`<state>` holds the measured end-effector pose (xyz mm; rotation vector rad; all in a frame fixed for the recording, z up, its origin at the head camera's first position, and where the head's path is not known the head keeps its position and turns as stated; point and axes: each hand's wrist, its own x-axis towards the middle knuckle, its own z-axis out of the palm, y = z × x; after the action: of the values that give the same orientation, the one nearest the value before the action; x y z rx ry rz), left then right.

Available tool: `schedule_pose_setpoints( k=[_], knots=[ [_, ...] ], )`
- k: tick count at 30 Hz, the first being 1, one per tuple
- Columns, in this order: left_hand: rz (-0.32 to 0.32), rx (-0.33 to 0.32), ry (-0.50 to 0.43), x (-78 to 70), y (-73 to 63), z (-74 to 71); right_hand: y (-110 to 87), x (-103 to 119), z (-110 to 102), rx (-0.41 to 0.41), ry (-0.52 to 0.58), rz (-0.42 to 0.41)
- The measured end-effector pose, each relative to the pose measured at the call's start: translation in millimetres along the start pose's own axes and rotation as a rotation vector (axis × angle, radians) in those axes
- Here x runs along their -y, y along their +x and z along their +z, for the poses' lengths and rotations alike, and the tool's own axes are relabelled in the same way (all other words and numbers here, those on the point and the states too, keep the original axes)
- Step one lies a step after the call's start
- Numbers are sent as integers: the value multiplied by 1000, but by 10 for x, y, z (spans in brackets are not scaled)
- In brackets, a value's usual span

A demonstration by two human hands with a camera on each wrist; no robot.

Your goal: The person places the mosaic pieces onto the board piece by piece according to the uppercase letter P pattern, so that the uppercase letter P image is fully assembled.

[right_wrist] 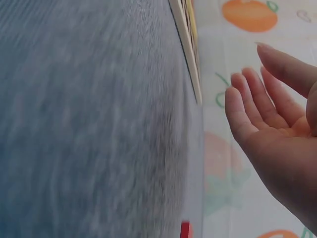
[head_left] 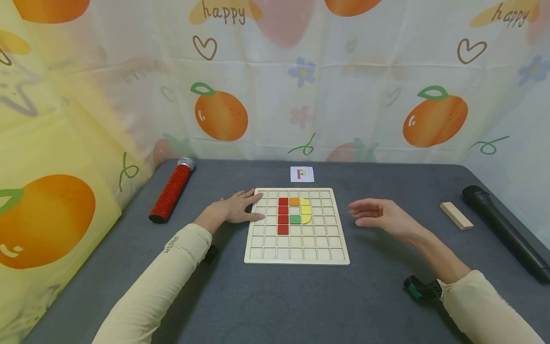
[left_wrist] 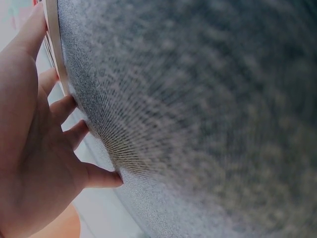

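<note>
A pale wooden grid board [head_left: 268,241] lies flat on the dark grey table. On it sits a column of several red tiles [head_left: 283,210], with an orange tile [head_left: 294,201], a green tile [head_left: 295,219] and yellow tiles [head_left: 305,210] beside it. My left hand [head_left: 234,208] rests at the board's left edge, fingers spread, thumb touching the rim; in the left wrist view the other fingertips reach down to the table cloth. My right hand [head_left: 382,215] hovers right of the board, holding nothing, its fingers loosely bent in the right wrist view [right_wrist: 277,119].
Behind the board lies a small printed card [head_left: 302,174] showing a coloured grid. A red glittery microphone [head_left: 173,191] lies at the left. At the right are a wooden block [head_left: 456,216] and a long black cylindrical object [head_left: 504,231]. A fruit-patterned curtain [head_left: 275,105] hangs behind the table.
</note>
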<state>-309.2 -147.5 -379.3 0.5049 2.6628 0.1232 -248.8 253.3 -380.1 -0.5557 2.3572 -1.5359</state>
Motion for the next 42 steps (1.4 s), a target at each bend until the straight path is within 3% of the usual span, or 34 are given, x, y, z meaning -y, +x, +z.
schedule_pose_setpoints(
  k=[16,27,42],
  knots=[
    [-9,2,-15,14,-4,25,-226,-171,-388,-92,-143,16],
    [-2,9,-3,11,10,16,-331,-291,-552,-54,-271,47],
    [14,5,-23,16,-3,-6,-380,-335,-634,-29,-290,47]
  ],
)
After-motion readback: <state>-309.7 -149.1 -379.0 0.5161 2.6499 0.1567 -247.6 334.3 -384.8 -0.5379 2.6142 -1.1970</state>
